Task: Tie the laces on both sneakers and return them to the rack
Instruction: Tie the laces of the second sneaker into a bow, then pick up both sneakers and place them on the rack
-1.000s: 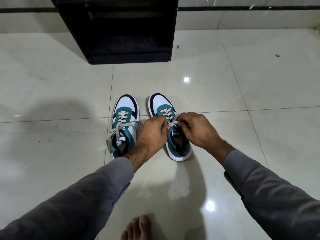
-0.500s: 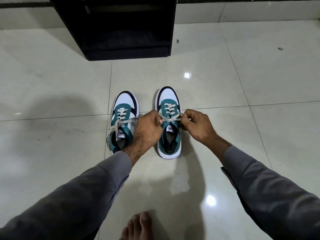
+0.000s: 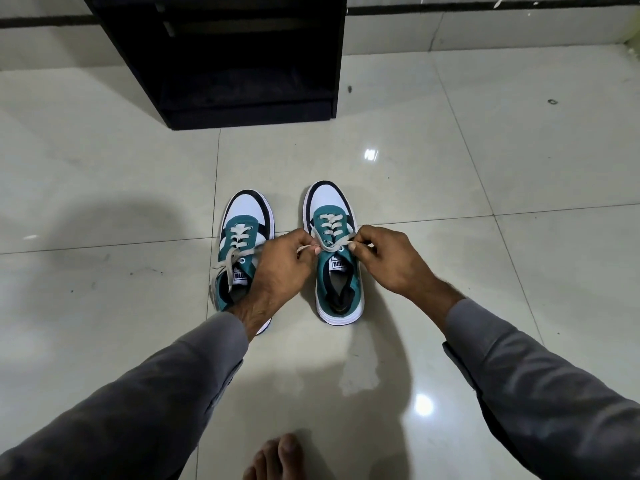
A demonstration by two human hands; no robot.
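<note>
Two teal, white and black sneakers stand side by side on the floor, toes pointing away from me. The right sneaker [image 3: 337, 271] has cream laces [image 3: 332, 242] crossed over its tongue. My left hand [image 3: 280, 268] pinches one lace end at the shoe's left side. My right hand [image 3: 388, 261] pinches the other end at its right side. The left sneaker [image 3: 242, 237] lies partly under my left wrist, its laces loose and trailing to the left. The black shoe rack [image 3: 242, 64] stands beyond the shoes, its lower shelf bare.
Glossy pale floor tiles [image 3: 485, 168] surround the shoes. A wall with a dark stripe [image 3: 485, 8] runs behind the rack. My bare foot [image 3: 277, 459] shows at the bottom edge. Small specks of dirt lie on the floor at the right.
Both hands have drawn apart a little, pulling the right sneaker's lace ends sideways. The sneaker has turned from tilted to straight.
</note>
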